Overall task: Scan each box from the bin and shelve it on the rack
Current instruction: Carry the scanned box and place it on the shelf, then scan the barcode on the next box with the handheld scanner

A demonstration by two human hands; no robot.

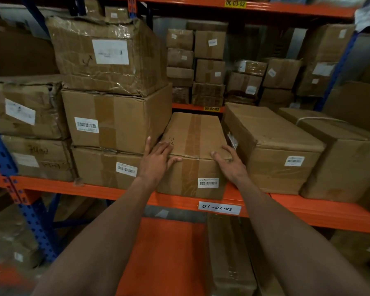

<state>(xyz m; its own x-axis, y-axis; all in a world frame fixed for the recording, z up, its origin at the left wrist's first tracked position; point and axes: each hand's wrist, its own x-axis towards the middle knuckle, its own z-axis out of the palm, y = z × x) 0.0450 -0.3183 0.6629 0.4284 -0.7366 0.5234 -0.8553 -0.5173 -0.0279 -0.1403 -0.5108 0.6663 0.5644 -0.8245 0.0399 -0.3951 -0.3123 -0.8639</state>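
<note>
Cardboard box (192, 154), rectangular, brown-taped along its top, sits on the orange steel shelf beam (94, 189) between creased cartons. Your left hand (158, 159) and right hand (231, 163) lie nearly flat on its near top corners, fingers loosely spread, gripping nothing.

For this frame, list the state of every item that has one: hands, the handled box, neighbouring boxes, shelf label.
Left hand: flat on box's top front-left corner.
Right hand: fingers over box's top front-right edge.
Taped brown cardboard box: sealed, on orange shelf beam, barcode facing out.
Crumpled plastic-wrapped top box: dented, stacked.
White shelf label: reads 01-02-02.
</note>
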